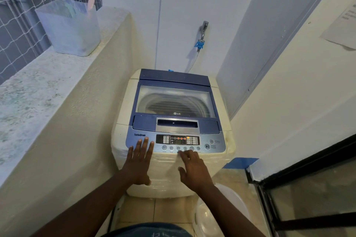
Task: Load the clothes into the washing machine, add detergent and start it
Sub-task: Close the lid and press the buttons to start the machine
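A cream top-loading washing machine point(123, 109) with a blue lid stands in a narrow alcove. Its clear lid window point(174, 100) is down, and the drum shows dimly beneath. The control panel point(177, 140) at the front has lit red indicators. My left hand point(139, 157) lies flat with fingers spread on the panel's left end, holding nothing. My right hand point(192, 168) reaches to the row of round buttons, a fingertip touching one near the middle. The start/pause button point(207, 146) sits to the right, untouched. No clothes are visible outside the machine.
A translucent plastic tub point(71, 31) stands on the stone ledge point(28, 92) at left, in front of netting. A tap with a blue hose fitting point(200, 44) is on the back wall. A white plastic basin point(217, 215) sits on the floor. A glass door frame point(308, 188) is at right.
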